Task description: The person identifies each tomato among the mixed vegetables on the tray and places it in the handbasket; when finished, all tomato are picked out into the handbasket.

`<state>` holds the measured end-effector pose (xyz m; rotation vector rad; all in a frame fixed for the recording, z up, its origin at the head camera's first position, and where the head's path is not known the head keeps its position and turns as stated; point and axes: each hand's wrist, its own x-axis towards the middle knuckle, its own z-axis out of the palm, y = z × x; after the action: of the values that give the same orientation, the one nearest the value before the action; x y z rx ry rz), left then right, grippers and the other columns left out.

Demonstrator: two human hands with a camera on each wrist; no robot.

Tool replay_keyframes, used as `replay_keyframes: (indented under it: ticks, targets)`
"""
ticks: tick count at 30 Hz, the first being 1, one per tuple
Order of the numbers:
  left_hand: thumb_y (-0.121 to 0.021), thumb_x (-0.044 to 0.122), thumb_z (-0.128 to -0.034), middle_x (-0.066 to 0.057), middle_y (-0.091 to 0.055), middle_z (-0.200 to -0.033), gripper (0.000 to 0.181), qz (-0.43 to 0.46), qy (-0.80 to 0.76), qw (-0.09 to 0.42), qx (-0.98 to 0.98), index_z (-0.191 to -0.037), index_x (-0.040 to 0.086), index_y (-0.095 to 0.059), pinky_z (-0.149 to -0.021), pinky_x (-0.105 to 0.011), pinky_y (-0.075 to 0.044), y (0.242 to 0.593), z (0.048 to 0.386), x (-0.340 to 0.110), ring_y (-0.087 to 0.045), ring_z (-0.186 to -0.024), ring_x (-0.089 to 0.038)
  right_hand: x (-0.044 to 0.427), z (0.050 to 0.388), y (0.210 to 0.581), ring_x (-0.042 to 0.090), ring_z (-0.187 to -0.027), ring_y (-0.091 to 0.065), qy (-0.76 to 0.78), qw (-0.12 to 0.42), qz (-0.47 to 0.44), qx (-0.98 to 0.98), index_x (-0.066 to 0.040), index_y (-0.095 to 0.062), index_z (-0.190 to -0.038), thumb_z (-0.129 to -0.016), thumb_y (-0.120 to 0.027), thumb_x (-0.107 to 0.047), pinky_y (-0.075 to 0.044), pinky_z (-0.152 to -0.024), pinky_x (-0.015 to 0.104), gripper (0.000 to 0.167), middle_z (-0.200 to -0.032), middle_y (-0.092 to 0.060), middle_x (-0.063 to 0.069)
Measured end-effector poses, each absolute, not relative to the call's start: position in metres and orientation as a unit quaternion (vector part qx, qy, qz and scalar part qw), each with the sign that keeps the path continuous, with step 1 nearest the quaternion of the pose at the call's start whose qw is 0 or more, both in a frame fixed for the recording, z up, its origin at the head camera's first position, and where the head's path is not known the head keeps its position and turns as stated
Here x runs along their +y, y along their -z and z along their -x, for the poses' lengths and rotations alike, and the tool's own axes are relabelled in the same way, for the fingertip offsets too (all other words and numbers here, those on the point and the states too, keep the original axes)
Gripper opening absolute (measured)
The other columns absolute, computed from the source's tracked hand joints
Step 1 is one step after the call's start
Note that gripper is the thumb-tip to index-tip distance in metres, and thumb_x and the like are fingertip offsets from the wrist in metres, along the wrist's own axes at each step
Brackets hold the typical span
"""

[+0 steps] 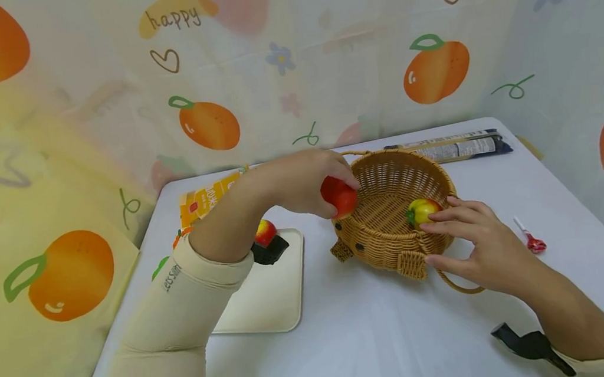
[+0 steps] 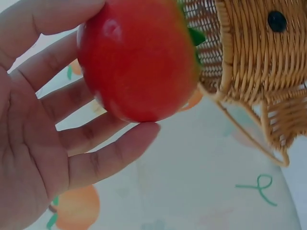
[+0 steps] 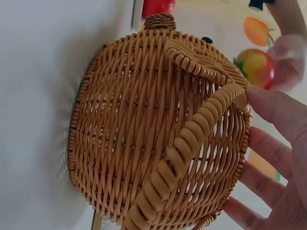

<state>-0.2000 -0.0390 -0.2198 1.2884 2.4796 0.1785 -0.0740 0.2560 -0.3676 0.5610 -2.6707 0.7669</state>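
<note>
A red, tomato-like fruit (image 1: 341, 197) (image 2: 139, 60) is held in the fingers and thumb of my left hand (image 1: 314, 181) (image 2: 53, 124), over the left rim of the wicker basket (image 1: 386, 241) (image 2: 261, 57) (image 3: 144, 124). Inside the basket, a yellow and red fruit (image 1: 422, 212) lies against the right wall. My right hand (image 1: 484, 242) (image 3: 278, 163) grips the basket's right rim, its thumb outside and its fingers over the edge. In the right wrist view the fingertips are hidden behind the wicker.
A pale tray (image 1: 268, 303) stands left of the basket, a red and yellow fruit (image 1: 265, 233) by its back edge. Behind my left arm is an orange packet (image 1: 204, 202). A long dark packet (image 1: 453, 148) lies behind the basket, a red lollipop (image 1: 535, 245) to the right.
</note>
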Motion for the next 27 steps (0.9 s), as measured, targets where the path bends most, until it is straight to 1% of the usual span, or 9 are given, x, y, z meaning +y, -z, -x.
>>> replay_keyframes:
  ticks: [3,6,10,15,21,24,27]
  targets:
    - [-0.074,0.022,-0.0887,0.005,-0.062,-0.133,0.041,-0.458,-0.056,0.159,0.873,-0.130,0.025,-0.070,-0.089,-0.030,-0.054,0.227,0.205,-0.027,-0.053,-0.118,-0.016,0.255,0.074,0.367,0.043,-0.136,-0.045,-0.269,0.153,-0.198,-0.930,-0.019,-0.079,-0.117,-0.070,-0.094,-0.030,-0.043,-0.094,0.073,0.051,-0.124,-0.070,0.008]
    - [-0.074,0.023,-0.0894,0.006,-0.061,-0.133,0.042,-0.459,-0.057,0.159,0.872,-0.131,0.025,-0.070,-0.090,-0.029,-0.053,0.237,0.210,-0.016,-0.053,-0.116,-0.014,0.255,0.074,0.367,0.043,-0.136,-0.044,-0.271,0.151,-0.198,-0.930,-0.019,-0.078,-0.117,-0.071,-0.094,-0.030,-0.043,-0.095,0.074,0.050,-0.124,-0.070,0.007]
    - [-0.075,0.021,-0.0893,0.004,-0.060,-0.131,0.042,-0.468,-0.059,0.166,0.866,-0.131,0.022,-0.070,-0.090,-0.028,-0.053,0.250,0.214,-0.003,-0.052,-0.117,-0.015,0.254,0.074,0.366,0.043,-0.136,-0.044,-0.274,0.148,-0.197,-0.930,-0.019,-0.078,-0.118,-0.072,-0.094,-0.030,-0.043,-0.095,0.074,0.050,-0.125,-0.070,0.007]
    - [-0.076,0.022,-0.0893,0.002,-0.061,-0.131,0.044,-0.477,-0.034,0.171,0.861,-0.133,0.024,-0.069,-0.091,-0.027,-0.052,0.263,0.216,0.012,-0.053,-0.117,-0.015,0.255,0.074,0.366,0.043,-0.136,-0.044,-0.275,0.147,-0.194,-0.930,-0.019,-0.078,-0.118,-0.072,-0.094,-0.030,-0.043,-0.095,0.074,0.050,-0.125,-0.070,0.008]
    - [-0.074,0.024,-0.0912,0.002,-0.058,-0.137,0.046,-0.475,-0.005,0.188,0.860,-0.136,0.024,-0.066,-0.094,-0.028,-0.052,0.279,0.215,0.027,-0.051,-0.121,-0.016,0.255,0.074,0.366,0.043,-0.137,-0.043,-0.278,0.143,-0.188,-0.931,-0.019,-0.078,-0.118,-0.073,-0.093,-0.031,-0.043,-0.095,0.074,0.049,-0.125,-0.070,0.008]
    - [-0.073,0.023,-0.0919,0.002,-0.057,-0.137,0.047,-0.474,0.005,0.199,0.858,-0.138,0.023,-0.064,-0.096,-0.029,-0.050,0.286,0.215,0.032,-0.050,-0.121,-0.016,0.255,0.073,0.367,0.043,-0.137,-0.043,-0.279,0.140,-0.184,-0.932,-0.019,-0.078,-0.118,-0.073,-0.093,-0.031,-0.043,-0.095,0.074,0.049,-0.126,-0.070,0.008]
    - [-0.073,0.024,-0.0923,0.003,-0.059,-0.135,0.047,-0.477,0.002,0.207,0.854,-0.138,0.023,-0.064,-0.095,-0.027,-0.049,0.290,0.216,0.034,-0.051,-0.118,-0.015,0.256,0.072,0.368,0.043,-0.137,-0.042,-0.280,0.139,-0.183,-0.932,-0.020,-0.078,-0.119,-0.073,-0.093,-0.031,-0.044,-0.095,0.074,0.049,-0.126,-0.069,0.008]
